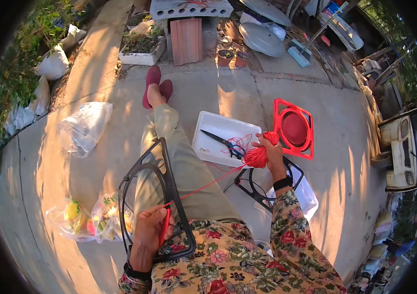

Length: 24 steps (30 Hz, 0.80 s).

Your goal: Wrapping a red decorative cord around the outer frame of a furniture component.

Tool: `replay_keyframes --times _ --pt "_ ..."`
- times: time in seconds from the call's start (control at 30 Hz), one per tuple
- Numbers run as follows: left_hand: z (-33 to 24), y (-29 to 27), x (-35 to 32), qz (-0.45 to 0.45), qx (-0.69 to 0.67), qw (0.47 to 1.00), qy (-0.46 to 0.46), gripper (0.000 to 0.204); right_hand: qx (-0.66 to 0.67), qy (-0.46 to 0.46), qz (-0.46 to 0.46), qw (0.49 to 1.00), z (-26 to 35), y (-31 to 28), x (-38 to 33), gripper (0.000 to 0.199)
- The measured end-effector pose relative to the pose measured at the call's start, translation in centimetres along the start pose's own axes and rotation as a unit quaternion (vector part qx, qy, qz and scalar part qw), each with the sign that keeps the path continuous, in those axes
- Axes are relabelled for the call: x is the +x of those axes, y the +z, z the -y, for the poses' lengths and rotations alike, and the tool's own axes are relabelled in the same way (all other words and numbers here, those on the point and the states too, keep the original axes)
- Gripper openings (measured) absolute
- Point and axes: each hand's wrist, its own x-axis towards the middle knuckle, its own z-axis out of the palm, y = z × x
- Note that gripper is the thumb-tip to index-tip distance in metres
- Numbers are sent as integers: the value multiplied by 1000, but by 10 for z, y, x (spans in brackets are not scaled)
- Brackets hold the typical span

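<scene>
Black plastic frame [184,221] held on edge over the person's lap, left of centre: angular outer rim, rounded ring inside, open gaps between. Short red section at the gripped bar; cannot tell whether it is all wound cord.

Left hand [147,228], dark band at the wrist: fingers curled, thumb pressed toward the forefinger, pinching the frame's bar at the red section. Taut strand of red cord runs from there, up and right across the thighs, to the right hand [273,151]. That hand is partly closed around a loose red cord bundle [256,158]; thumb and forefinger nearly together at its upper end, exact finger contact partly hidden by the strands. Black watch [283,183] on this wrist.

Under the right forearm, on the concrete: second black frame [253,192], white container [307,197] just beside it. Farther out, shallow white tray [208,120] holding dark scissors [217,138] and a loose tangle of red cord. Right of the tray, red square frame [308,147] with a round red centre. Left of the legs, two clear bags of fruit [72,211]; beyond them, a crumpled clear plastic bag [87,128]. Past the maroon shoes, a white planter [142,58].
</scene>
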Motion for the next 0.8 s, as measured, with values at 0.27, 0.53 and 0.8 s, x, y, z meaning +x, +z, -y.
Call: replay_keyframes --times 0.27,0.53,0.8 --pt "-38 -11 -6 -28 -13 998 61 21 201 35 4 979 9 4 4 11" --pt "-47 -4 -2 -11 -7 994 112 23 173 40 -29 984 -3 -8 -7 8" --pt "-55 4 -10 38 36 977 206 24 5 2 -60 998 5 13 -38 10"
